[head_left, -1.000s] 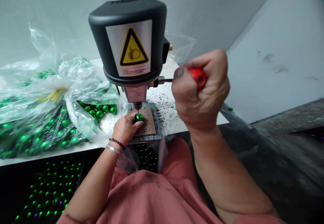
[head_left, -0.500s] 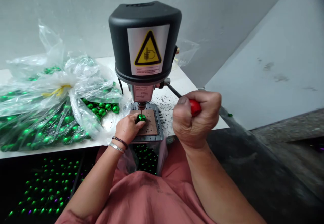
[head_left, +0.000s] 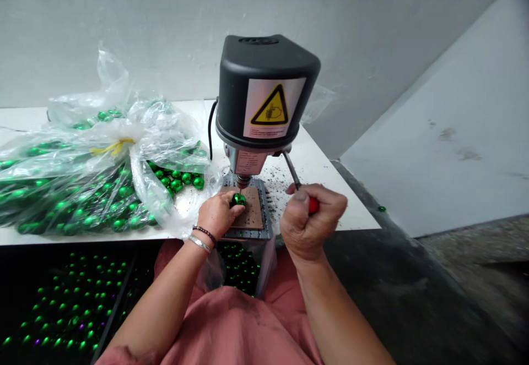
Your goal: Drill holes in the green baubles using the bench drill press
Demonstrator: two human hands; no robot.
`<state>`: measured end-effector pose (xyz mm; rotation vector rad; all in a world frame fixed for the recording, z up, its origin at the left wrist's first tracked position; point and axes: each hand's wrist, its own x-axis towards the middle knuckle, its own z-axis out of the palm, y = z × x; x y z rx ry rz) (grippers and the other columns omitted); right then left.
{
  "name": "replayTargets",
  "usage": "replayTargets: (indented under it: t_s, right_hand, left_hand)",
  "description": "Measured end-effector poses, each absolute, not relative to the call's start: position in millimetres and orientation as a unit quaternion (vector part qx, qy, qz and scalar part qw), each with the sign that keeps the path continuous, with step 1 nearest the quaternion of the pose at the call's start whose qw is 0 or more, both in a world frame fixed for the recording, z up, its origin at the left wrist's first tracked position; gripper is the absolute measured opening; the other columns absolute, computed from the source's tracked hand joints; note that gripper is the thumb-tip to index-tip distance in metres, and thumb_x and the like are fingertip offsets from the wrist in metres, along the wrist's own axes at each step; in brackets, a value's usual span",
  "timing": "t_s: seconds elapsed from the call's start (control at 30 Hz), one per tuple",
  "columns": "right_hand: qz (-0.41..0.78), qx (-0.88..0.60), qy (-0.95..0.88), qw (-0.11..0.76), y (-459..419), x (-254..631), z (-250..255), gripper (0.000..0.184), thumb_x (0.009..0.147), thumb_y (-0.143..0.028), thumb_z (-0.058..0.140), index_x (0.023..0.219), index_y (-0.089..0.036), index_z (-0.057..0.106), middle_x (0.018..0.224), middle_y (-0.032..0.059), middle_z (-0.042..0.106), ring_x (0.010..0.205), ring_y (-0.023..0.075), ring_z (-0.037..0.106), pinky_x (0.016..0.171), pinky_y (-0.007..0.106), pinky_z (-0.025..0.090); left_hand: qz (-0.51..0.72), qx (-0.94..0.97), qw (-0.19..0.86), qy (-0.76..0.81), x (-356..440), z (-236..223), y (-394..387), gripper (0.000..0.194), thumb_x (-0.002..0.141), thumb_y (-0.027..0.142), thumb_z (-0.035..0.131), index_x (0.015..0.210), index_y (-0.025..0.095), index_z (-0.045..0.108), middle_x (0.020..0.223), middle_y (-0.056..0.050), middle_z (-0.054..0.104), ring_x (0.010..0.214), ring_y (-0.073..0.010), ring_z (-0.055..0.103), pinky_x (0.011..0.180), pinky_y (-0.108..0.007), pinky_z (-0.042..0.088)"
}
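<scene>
A small bench drill press (head_left: 268,101) with a black housing stands in front of me. My left hand (head_left: 217,214) pinches a shiny green ball (head_left: 238,200) on a brown board (head_left: 253,216), which lies on the drill's grey base (head_left: 266,227). Directly above the ball is the thin drill bit (head_left: 240,191); I cannot tell how deep its tip sits. My right hand (head_left: 312,219) is wrapped round the red knob (head_left: 314,205) of the metal feed lever (head_left: 292,169).
Clear plastic bags (head_left: 111,161) of green balls, tied with yellow string (head_left: 113,147), cover the table's left side. Dark shavings surround the base. Many green balls (head_left: 70,299) lie below the table edge, and others (head_left: 242,266) between my knees. One ball (head_left: 382,208) lies to the right.
My right hand has pulled the lever's red knob lower and nearer to me. The left hand keeps the green ball under the bit. The whole view has shifted slightly.
</scene>
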<state>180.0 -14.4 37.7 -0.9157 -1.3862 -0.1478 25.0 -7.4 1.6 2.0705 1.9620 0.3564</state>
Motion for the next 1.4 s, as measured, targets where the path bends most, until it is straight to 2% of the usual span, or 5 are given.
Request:
replayTargets:
  t_s: [0.63,0.87,1.03,1.2,1.4]
  right_hand:
    - [-0.032,-0.45,-0.571,0.686,21,178,125,0.02,0.082,-0.032,0.043,0.072,-0.015,0.041,0.059,-0.0073,0.036,0.054,-0.0008,0.035,0.058,0.015,0.035]
    - [0.019,-0.439,-0.58,0.686,20,179,126,0.02,0.082,-0.034,0.045,0.074,-0.016,0.04,0.06,-0.0069,0.038,0.052,0.0008,0.036,0.059,0.018,0.037]
    - [0.02,-0.43,-0.589,0.685,21,181,125,0.022,0.083,-0.037,0.043,0.075,-0.016,0.041,0.061,-0.0064,0.039,0.053,0.0015,0.037,0.06,0.019,0.038]
    - [0.024,-0.425,-0.593,0.684,20,182,125,0.024,0.083,-0.039,0.043,0.076,-0.017,0.041,0.062,-0.0061,0.04,0.052,0.0012,0.035,0.058,0.017,0.037]
    - [0.025,-0.425,-0.595,0.682,19,183,126,0.021,0.083,-0.036,0.044,0.076,-0.017,0.041,0.062,-0.0062,0.038,0.053,0.0005,0.035,0.057,0.015,0.035]
  left_hand:
    - [0.224,0.733,0.213,0.606,6,13,-63,0.031,0.073,0.03,0.059,0.104,0.022,0.062,0.096,-0.003,0.066,0.087,-0.0171,0.061,0.079,-0.028,0.046]
    - [0.291,0.62,0.388,0.617,6,15,-72,0.044,0.065,0.043,0.068,0.1,0.017,0.063,0.102,-0.007,0.065,0.092,-0.0192,0.059,0.084,-0.031,0.046]
    - [0.457,0.267,0.635,0.563,9,20,-58,0.053,0.077,0.066,0.036,0.077,0.016,0.054,0.07,-0.003,0.059,0.064,-0.013,0.058,0.056,-0.027,0.048]
    - [0.507,0.173,0.69,0.487,10,25,-54,0.01,0.07,0.022,0.062,0.073,0.015,0.055,0.071,0.0,0.058,0.072,-0.0098,0.058,0.075,-0.027,0.051]
    - [0.51,0.259,0.65,0.5,10,19,-50,0.031,0.063,0.018,0.067,0.093,0.013,0.059,0.081,-0.002,0.061,0.079,-0.0122,0.061,0.083,-0.032,0.049]
